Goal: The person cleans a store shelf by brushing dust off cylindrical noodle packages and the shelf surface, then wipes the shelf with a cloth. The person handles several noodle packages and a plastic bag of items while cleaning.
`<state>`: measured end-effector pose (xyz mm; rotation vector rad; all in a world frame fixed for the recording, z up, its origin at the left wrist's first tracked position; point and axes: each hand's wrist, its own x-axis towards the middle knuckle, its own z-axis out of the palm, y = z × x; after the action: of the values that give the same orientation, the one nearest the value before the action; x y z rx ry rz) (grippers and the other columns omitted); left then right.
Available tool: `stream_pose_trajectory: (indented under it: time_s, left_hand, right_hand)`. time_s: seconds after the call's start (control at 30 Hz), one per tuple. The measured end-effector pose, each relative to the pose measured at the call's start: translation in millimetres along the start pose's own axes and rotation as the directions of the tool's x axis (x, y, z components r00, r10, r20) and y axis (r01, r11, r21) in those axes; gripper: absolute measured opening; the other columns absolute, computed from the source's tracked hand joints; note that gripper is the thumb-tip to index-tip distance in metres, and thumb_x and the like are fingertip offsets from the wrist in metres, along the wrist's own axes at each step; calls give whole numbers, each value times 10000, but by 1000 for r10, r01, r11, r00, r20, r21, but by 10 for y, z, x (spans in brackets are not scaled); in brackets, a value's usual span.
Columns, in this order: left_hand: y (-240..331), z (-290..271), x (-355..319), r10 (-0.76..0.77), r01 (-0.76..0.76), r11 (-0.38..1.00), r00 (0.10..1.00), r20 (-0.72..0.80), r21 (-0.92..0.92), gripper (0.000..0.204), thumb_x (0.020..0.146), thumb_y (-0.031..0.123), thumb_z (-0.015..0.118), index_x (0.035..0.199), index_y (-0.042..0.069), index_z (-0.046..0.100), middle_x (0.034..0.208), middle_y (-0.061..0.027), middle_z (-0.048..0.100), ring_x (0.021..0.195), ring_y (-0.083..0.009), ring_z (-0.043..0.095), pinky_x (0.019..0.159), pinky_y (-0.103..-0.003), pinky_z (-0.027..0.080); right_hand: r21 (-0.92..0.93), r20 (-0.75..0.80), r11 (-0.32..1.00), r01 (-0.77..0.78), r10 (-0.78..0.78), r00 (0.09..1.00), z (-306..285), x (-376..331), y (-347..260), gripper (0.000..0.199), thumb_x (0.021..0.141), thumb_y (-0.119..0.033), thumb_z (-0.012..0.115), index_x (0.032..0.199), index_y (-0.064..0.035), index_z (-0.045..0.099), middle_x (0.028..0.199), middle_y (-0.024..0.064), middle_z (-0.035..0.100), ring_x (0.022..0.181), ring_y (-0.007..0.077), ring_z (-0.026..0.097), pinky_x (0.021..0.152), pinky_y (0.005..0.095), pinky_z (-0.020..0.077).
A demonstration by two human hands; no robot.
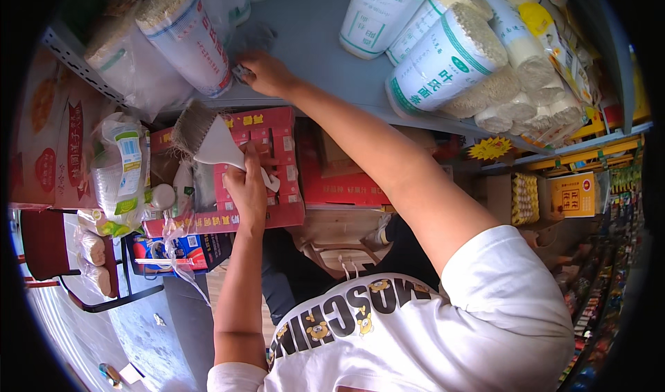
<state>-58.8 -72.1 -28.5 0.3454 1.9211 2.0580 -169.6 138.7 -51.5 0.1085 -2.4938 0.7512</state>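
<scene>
Left of centre, we grip the brush (208, 137) by its white handle in our left hand (247, 188); it looks light and stiff, easiest held there. Our right hand (265, 73) presses a dark cloth (241, 72) onto the grey shelf (312, 52), beside noodle bundles (443, 63).

Only one view is showing here, so nothing is being shared with a second picture. The camera is sitting on the person's head and is looking steeply down and forward, along the person's own white shirt (415, 330) and both forearms. It is facing a grey shelf (325, 59) very near in front, and the floor (149, 330) is lying far below at the lower left. The wide lens is bending the shelf edges toward the dark round rim.
</scene>
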Motion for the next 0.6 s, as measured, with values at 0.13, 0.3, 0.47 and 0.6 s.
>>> stream_pose_trajectory:
  time_s: [0.13,0.3,0.47,0.6]
  left_hand:
    - [9,-18,17,-38,39,997,999,-7,65,336,968,230,501,942,-66,655,748,-105,683,563,-130,627,509,-264,503]
    - [-39,-13,38,41,-36,997,996,-76,72,335,957,231,510,924,-62,670,633,-93,658,507,-125,595,487,-267,482]
    - [19,2,24,43,-37,996,996,-77,77,333,954,239,512,916,-51,670,625,-100,661,492,-118,579,474,-268,458]
    - [-39,3,46,84,-79,995,993,-85,64,341,953,251,517,904,-49,670,628,-104,669,488,-111,570,469,-261,445]
  right_hand:
    - [25,101,1000,15,-17,995,-125,-171,-54,321,794,-108,646,1114,-94,658,1222,80,595,1105,310,545,949,393,456]
    - [-49,259,997,65,-50,964,-324,-355,-189,350,783,-53,615,1112,-155,682,1247,29,593,1133,274,517,1001,381,412]
    - [-70,232,991,118,-99,968,-477,-616,-211,348,770,-26,593,1086,-137,685,1192,46,608,1103,284,521,981,388,418]
    - [-38,96,998,59,-55,994,-552,-780,-228,267,780,-43,599,1032,-88,675,1033,94,642,1005,317,562,887,408,457]
